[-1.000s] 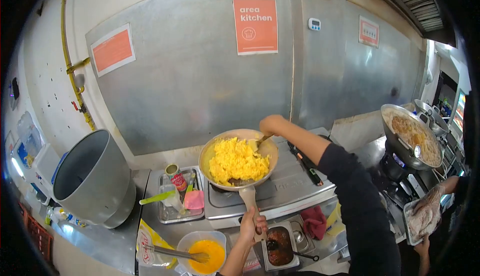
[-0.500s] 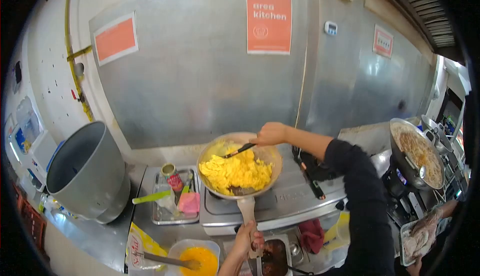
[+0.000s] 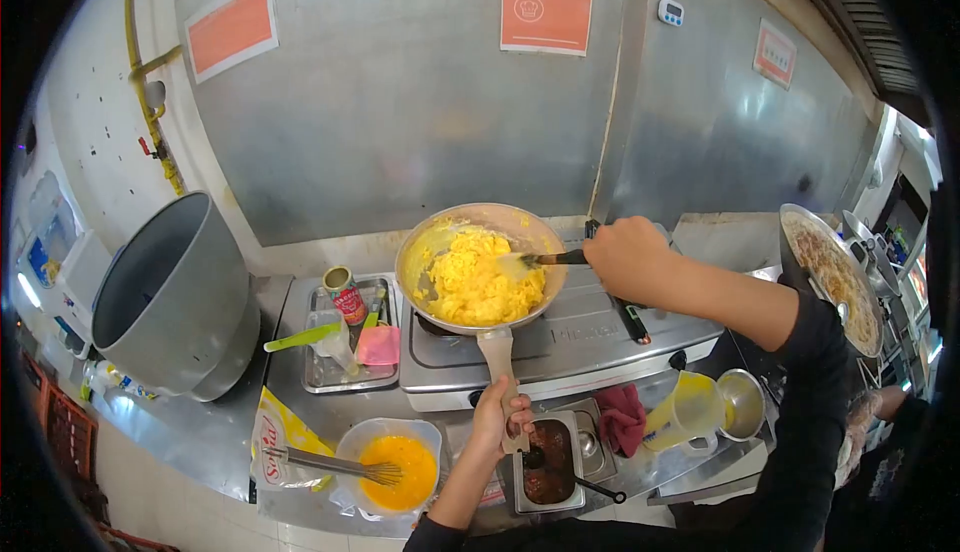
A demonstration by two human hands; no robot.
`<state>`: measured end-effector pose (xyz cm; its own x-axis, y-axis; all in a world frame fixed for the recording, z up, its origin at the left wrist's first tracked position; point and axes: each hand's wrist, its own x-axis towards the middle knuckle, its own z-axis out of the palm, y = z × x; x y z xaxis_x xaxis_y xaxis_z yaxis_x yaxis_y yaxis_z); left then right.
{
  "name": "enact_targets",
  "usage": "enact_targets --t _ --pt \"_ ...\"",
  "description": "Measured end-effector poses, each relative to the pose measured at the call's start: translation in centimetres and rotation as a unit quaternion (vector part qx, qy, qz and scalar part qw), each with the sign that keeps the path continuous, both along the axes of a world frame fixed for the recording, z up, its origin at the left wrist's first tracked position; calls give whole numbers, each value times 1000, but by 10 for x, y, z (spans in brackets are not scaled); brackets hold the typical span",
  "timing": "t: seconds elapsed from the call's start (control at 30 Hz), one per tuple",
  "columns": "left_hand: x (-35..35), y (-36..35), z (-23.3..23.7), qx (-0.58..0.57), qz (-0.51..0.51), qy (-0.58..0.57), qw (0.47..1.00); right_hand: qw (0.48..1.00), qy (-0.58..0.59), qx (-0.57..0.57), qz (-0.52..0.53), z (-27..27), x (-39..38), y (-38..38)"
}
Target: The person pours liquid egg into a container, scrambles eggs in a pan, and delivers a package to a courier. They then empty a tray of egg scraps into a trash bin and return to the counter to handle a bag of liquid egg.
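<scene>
My left hand [image 3: 490, 418] is wrapped round the beige handle of a frying pan [image 3: 410, 282] on the stove. Yellow scrambled eggs [image 3: 472, 287] fill much of the pan. Above its right rim, my right hand [image 3: 628, 255] is closed on the dark handle of a spatula [image 3: 562, 258]; its pale blade touches the eggs and looks blurred. Below and left of the pan is a plastic tub [image 3: 350, 442] of beaten egg [image 3: 398, 472], with a whisk [image 3: 345, 464] resting in it. A steel container [image 3: 580, 497] of dark sauce is just right of my left hand.
A metal tray [image 3: 318, 377] holds an open can [image 3: 345, 295], a green-handled utensil [image 3: 303, 338] and a pink item [image 3: 378, 346]. A large grey pot [image 3: 170, 302] stands left. Rightward are a maroon cloth [image 3: 622, 420], a yellowish jug [image 3: 685, 412] and a wok of food [image 3: 835, 277].
My right hand has moved right and slightly up, and the spatula now lies more level across the eggs. The camera view has tilted down. My left hand still grips the pan handle.
</scene>
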<state>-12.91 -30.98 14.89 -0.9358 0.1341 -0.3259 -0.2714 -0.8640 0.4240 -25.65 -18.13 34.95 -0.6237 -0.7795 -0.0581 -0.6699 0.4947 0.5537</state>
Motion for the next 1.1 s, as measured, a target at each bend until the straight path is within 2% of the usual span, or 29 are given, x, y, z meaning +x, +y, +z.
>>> enact_targets --t 0.13,0.2,0.33,0.43,0.47,0.53,0.57,0.7,0.83,0.9,0.93,1.0,1.1 --pt "0 0 -1 -6 8 1 1000 999 13 -3 -51 -22 -29 -29" --pt "0 0 -2 -19 8 14 1000 986 -25 -18 -162 -41 -59 -43" --pt "0 -3 3 -91 -10 21 996 984 -13 -68 -162 -67 -85 -78" --pt "0 -6 6 -83 -37 9 996 995 -75 -61 -30 -66 -109 -93" --pt "0 -6 5 -82 -38 9 996 995 -74 -60 -30 -68 -121 -89" --pt "0 -6 4 -85 -43 14 995 987 -59 -49 141 -71 -138 -78" --pt "-1 -8 5 -86 -41 22 995 987 -51 -49 143 -70 -135 -74" --pt "0 -7 9 -88 -34 14 995 954 17 -56 294 -75 -97 -46" --pt "2 -5 1 -62 -26 16 998 957 46 -19 285 -38 -44 -15" --pt "1 -5 0 -44 -27 13 999 987 7 -107 118 -13 -15 -16" --pt "1 -5 0 -38 -18 17 999 988 4 -105 114 -5 -9 -15" --pt "1 -3 -1 -31 -12 13 999 991 31 -125 34 6 -4 -15" --pt "2 -1 -1 -44 6 19 999 988 44 -148 3 -13 -21 -27"
